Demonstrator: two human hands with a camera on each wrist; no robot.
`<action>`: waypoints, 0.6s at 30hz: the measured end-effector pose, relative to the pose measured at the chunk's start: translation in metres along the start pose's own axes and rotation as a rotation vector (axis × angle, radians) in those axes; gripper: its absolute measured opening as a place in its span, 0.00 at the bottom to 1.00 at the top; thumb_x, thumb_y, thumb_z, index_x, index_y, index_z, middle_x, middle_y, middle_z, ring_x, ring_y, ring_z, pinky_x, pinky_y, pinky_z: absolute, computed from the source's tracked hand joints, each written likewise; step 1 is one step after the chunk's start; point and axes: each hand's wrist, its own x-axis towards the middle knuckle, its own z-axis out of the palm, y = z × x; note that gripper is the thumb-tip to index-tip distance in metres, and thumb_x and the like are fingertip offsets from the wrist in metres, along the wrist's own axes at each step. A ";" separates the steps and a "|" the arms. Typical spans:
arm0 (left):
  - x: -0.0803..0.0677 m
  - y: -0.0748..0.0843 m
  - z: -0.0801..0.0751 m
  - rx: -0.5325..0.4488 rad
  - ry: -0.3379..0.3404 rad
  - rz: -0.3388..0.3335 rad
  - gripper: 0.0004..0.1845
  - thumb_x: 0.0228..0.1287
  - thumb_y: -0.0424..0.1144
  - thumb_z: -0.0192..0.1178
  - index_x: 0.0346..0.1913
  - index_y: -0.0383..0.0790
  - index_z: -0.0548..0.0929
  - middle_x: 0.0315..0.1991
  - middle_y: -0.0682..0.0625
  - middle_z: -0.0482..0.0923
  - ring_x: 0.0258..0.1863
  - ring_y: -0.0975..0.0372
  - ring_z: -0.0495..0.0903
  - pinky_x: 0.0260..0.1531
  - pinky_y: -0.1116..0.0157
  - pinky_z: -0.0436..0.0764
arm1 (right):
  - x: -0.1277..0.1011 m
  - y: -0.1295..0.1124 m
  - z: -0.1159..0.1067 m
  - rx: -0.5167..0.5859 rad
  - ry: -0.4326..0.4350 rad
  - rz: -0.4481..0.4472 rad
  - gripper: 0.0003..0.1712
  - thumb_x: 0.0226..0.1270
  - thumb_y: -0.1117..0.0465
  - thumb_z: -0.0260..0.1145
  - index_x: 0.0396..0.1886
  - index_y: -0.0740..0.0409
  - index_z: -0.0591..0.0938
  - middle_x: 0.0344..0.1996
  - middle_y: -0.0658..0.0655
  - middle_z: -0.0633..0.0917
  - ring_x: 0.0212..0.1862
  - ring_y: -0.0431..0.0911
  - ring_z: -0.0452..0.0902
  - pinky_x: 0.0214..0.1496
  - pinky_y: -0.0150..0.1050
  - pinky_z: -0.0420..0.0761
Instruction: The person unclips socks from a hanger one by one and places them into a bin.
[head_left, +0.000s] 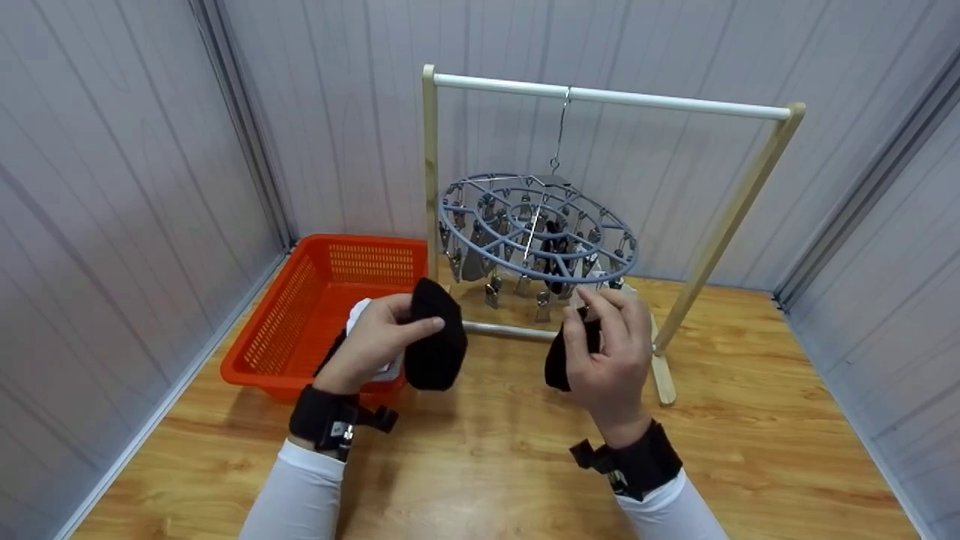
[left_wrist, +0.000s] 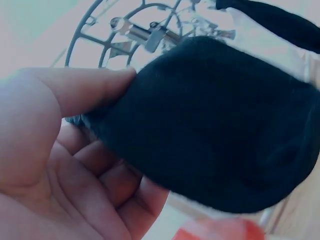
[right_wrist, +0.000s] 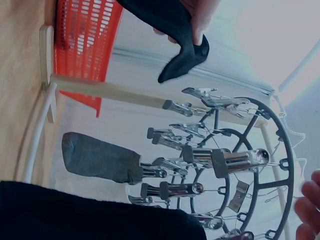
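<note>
Socks occupy both hands in the head view: the left hand (head_left: 379,330) pinches one black sock (head_left: 435,334) near the orange basket (head_left: 300,315), and the right hand (head_left: 611,349) grips a second black sock (head_left: 559,360) just under the round clip hanger (head_left: 536,232), close to its clips. In the left wrist view, the thumb (left_wrist: 85,87) presses the sock's edge. In the right wrist view, a grey sock (right_wrist: 100,157) already hangs from a clip.

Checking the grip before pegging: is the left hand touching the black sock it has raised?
Touching. The left wrist view shows the left hand with its thumb pressed on the black sock and fingers beneath it.
</note>
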 end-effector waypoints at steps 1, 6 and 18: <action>0.000 0.000 -0.003 -0.003 0.030 -0.007 0.16 0.75 0.43 0.76 0.57 0.37 0.90 0.51 0.43 0.91 0.51 0.51 0.89 0.56 0.57 0.86 | 0.001 0.000 0.000 -0.009 0.004 -0.008 0.18 0.69 0.67 0.74 0.57 0.67 0.91 0.49 0.66 0.86 0.50 0.61 0.80 0.57 0.46 0.75; -0.001 0.003 -0.013 -0.044 0.178 -0.027 0.15 0.77 0.44 0.74 0.53 0.35 0.90 0.47 0.42 0.91 0.46 0.53 0.89 0.50 0.60 0.86 | 0.000 0.004 0.001 -0.067 -0.025 -0.015 0.23 0.71 0.62 0.72 0.63 0.66 0.88 0.59 0.69 0.83 0.59 0.63 0.78 0.64 0.49 0.74; -0.005 0.000 -0.039 0.043 0.346 0.045 0.21 0.86 0.51 0.63 0.59 0.34 0.87 0.51 0.40 0.86 0.46 0.55 0.85 0.46 0.64 0.83 | -0.004 0.007 0.004 -0.180 -0.209 0.046 0.31 0.81 0.54 0.68 0.76 0.67 0.80 0.75 0.67 0.78 0.79 0.64 0.68 0.84 0.59 0.60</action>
